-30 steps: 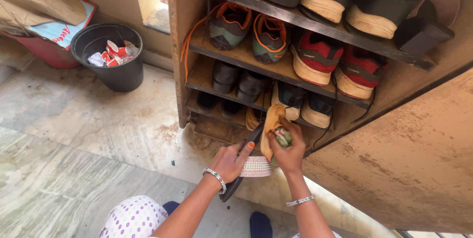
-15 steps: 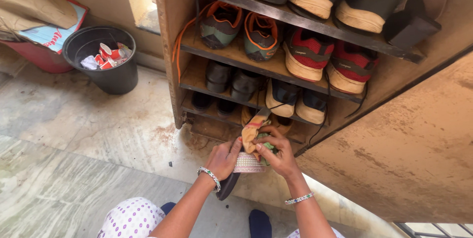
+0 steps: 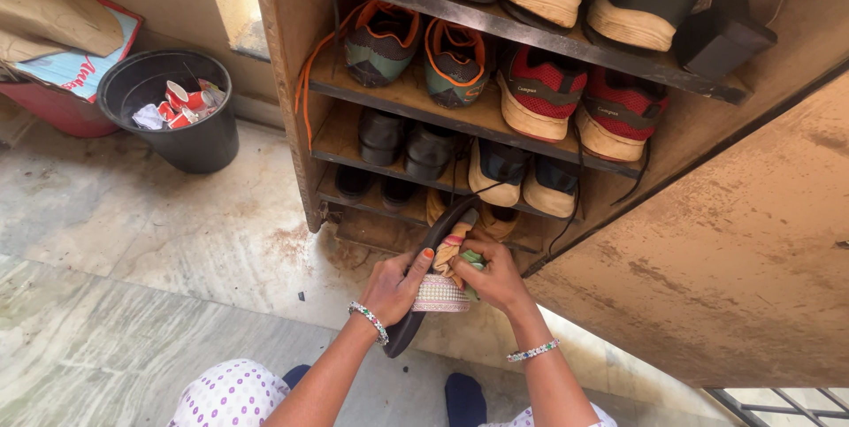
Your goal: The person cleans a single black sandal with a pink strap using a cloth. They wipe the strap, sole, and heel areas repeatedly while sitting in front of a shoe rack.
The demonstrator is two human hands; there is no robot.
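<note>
My left hand [image 3: 394, 285] grips a black sandal [image 3: 431, 255] with a pale embroidered strap, held sole-edge up in front of the lowest shelf. My right hand [image 3: 497, 278] presses a yellowish cloth [image 3: 449, 250] with pink and green patches against the sandal's inner side. Both hands sit close together just below the wooden shoe rack [image 3: 292, 126]. Beaded bracelets are on both wrists.
The open rack holds several pairs: orange-laced sneakers [image 3: 416, 51], red sneakers [image 3: 575, 100], black shoes [image 3: 402, 140]. Its rusty brown door [image 3: 734, 250] stands open at right. A black bin [image 3: 172, 109] with red cups stands at left on the marble floor [image 3: 133, 303].
The cloth in my right hand has slid down the sandal from its upper end toward the strap. The view has drifted slightly rightward.
</note>
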